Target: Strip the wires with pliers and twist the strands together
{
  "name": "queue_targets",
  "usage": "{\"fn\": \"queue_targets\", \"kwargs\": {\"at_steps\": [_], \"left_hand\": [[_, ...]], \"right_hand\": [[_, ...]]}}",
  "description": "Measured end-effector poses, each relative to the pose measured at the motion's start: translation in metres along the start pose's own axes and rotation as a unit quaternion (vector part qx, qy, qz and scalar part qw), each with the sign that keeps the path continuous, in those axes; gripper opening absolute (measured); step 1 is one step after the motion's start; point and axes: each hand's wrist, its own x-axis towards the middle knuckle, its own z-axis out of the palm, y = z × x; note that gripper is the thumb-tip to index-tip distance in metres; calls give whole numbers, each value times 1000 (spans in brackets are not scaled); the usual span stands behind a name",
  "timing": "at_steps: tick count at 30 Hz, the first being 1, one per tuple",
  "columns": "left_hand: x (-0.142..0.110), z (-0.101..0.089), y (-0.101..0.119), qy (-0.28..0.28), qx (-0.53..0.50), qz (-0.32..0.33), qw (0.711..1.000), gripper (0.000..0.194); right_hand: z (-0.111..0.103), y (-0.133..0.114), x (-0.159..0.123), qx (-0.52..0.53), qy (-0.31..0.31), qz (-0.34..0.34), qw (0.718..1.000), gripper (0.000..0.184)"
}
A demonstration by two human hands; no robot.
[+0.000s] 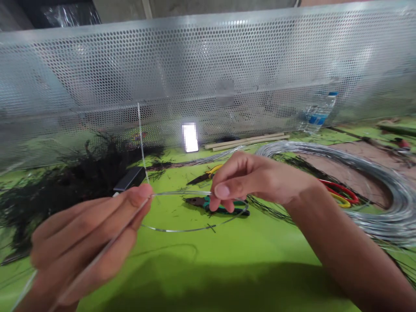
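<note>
A thin silvery wire [175, 230] is bent into a loop in front of me, above the green tabletop. My left hand [94, 234] pinches it where strands cross; one end rises upright from the fingertips and another length runs back along the palm. My right hand [240, 182] pinches the upper side of the loop between thumb and fingers. Beneath that hand lie green-and-black pliers [198, 202], partly hidden by the fingers. Just behind is a yellow-handled pair of pliers [204, 177], also partly covered by the hand.
A big coil of wire [394, 195] lies at right, near red-handled scissors or cutters [341, 190]. Dark bristly strands [65, 186] pile up at left beside a grey box [130, 178]. Behind stand a lit phone-like screen [191, 141], wooden sticks [247, 142], a water bottle [320, 115] and a perforated metal panel [169, 56].
</note>
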Motion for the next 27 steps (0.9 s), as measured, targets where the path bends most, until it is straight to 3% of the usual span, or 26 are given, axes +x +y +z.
{"fn": "queue_targets", "kwargs": {"at_steps": [1, 2, 3, 5, 6, 10, 13, 15, 16, 18, 21, 25, 27], "left_hand": [[8, 4, 6, -48, 33, 166, 984, 30], [14, 7, 10, -97, 57, 271, 956, 31], [17, 10, 12, -119, 77, 344, 928, 33], [16, 14, 9, -69, 96, 383, 916, 36], [12, 15, 6, -50, 83, 380, 920, 35], [-8, 14, -6, -115, 46, 344, 931, 32], [-27, 21, 9, -76, 63, 357, 929, 33], [-41, 30, 32, -2, 109, 168, 980, 32], [-48, 35, 44, 19, 114, 84, 990, 36], [-57, 42, 63, 28, 131, 12, 991, 39], [-54, 40, 63, 24, 151, 42, 987, 35], [-27, 29, 25, -57, 82, 207, 973, 30], [-14, 28, 10, -36, 30, 156, 987, 25]], "right_hand": [[2, 2, 2, -1, 0, 6, 1000, 10], [4, 3, 4, 0, 1, 10, 1000, 9], [7, 5, 6, 2, 3, 13, 1000, 8], [12, 6, 8, 0, 14, 16, 1000, 9], [14, 6, 8, -8, 22, 20, 1000, 9], [24, 4, 6, -58, 58, 48, 995, 8], [34, 2, 5, -79, 82, 59, 992, 12], [40, 1, 4, -91, 86, 47, 991, 11], [43, 1, 4, -98, 86, 39, 991, 11], [46, 2, 5, -107, 86, 31, 990, 11], [47, 6, 8, -95, 91, 26, 991, 11], [44, 12, 11, -55, 99, -14, 993, 7], [42, 12, 12, -44, 102, -33, 993, 6]]}}
